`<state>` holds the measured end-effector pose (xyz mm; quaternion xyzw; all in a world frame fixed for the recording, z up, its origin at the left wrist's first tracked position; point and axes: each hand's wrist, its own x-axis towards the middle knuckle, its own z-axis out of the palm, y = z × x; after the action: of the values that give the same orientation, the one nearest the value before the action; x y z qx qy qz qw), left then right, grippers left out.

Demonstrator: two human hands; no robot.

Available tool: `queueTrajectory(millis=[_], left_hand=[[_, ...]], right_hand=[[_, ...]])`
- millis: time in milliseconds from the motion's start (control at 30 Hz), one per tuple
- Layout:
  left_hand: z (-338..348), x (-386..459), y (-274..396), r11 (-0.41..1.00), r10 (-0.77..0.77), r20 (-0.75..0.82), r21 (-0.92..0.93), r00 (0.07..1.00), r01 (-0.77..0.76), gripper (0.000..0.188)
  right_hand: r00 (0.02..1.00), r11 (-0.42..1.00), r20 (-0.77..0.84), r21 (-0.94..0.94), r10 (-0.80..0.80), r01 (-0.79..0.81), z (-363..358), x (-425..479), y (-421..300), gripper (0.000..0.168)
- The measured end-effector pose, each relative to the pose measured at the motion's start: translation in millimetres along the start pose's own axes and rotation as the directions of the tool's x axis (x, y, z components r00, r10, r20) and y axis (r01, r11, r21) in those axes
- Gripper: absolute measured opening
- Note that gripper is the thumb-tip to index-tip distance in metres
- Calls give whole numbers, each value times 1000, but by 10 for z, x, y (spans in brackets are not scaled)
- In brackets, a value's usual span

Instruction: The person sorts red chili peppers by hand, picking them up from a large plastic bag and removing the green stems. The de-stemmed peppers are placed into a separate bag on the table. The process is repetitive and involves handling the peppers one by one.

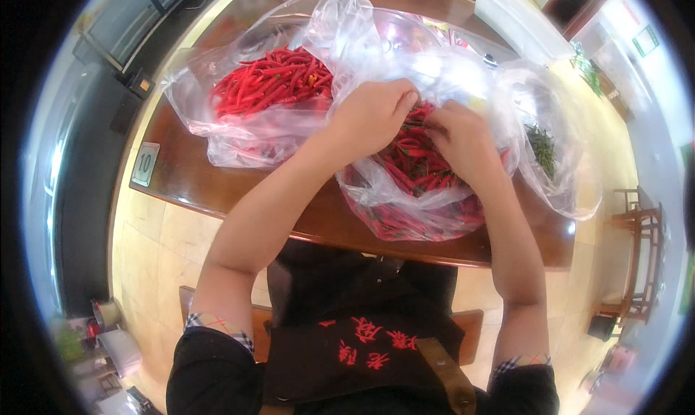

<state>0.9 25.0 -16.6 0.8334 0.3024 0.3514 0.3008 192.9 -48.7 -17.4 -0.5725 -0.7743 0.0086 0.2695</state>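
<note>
Both hands are over a clear plastic bag [412,225] of red chili peppers [415,160] with green stems. My left hand [377,108] is at the upper left of this pile, its thumb and fingertips pinched close together; what lies between them is too small to tell. My right hand [461,135] is just beside it, fingers bent down at the peppers, and its grip is partly hidden. To the left lies another open plastic bag [244,143] with a heap of red chilies [271,84]. A third plastic bag [575,192] on the right holds green stems [541,149].
The bags lie on a brown wooden table [190,181] with a number plate [145,164] at its left edge. A translucent white container [524,27] is at the back right. Wooden chairs [640,252] stand off to the right; a bench [469,328] is below the table.
</note>
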Motion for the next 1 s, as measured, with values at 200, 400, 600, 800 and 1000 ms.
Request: queueTrajectory(millis=[200, 400, 600, 800, 1000], left_hand=[[7, 16, 122, 959, 277, -30, -46, 960, -278, 14], [-61, -31, 206, 942, 335, 83, -18, 939, -335, 14], [-302, 23, 191, 912, 405, 54, 38, 913, -408, 11], [-249, 36, 152, 948, 30, -18, -318, 999, -35, 15], [-77, 55, -69, 989, 60, -98, -127, 993, -72, 16]], right_hand=[[937, 889, -227, 434, 265, -147, -313, -46, -243, 7], [930, 573, 9, 786, 366, -233, -240, -91, -253, 7], [920, 637, 150, 681, 361, -361, -339, -63, -126, 8], [976, 989, 162, 38, -148, 144, -148, 47, -33, 23], [962, 972, 177, -63, -211, 225, 32, 107, 62, 14]])
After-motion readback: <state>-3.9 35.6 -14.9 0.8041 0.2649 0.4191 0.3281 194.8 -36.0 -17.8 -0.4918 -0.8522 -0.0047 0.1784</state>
